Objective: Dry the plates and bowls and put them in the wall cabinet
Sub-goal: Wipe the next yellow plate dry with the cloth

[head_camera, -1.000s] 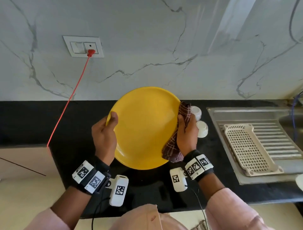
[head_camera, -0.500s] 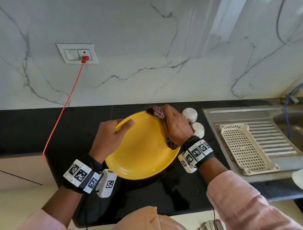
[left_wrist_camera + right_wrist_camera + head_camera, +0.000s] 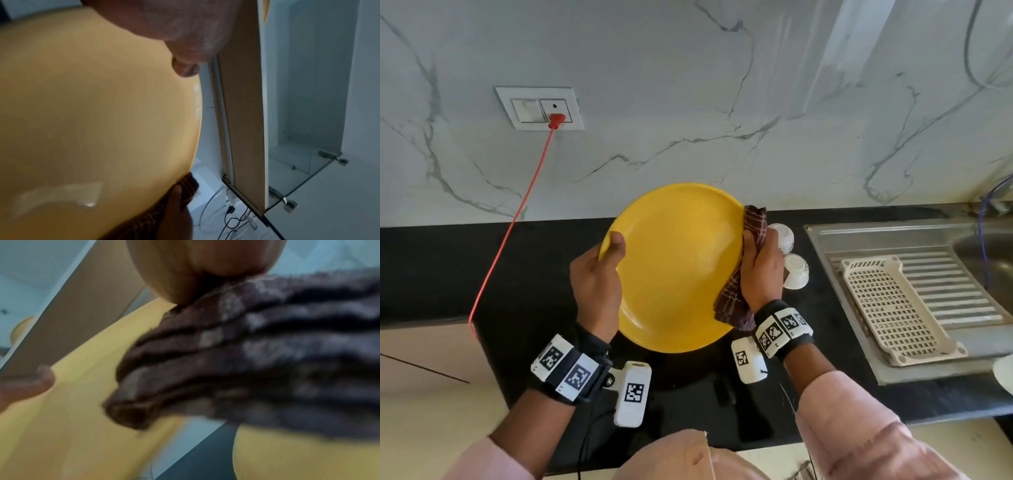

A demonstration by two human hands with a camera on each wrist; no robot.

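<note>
You've got the yellow plate (image 3: 678, 267) up off the black tabletop (image 3: 524, 267), tilted, face toward you. Your left hand (image 3: 595, 281) clamps its left rim, thumb over the front. Your right hand (image 3: 760, 270) squeezes the brown checked cloth (image 3: 732, 301) against the right rim. Two white cups (image 3: 796, 270) sit just beyond your right hand.

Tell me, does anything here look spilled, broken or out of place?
Nothing stands out. The left hand grips the yellow plate, the right hand wipes its edge with the cloth.
</note>
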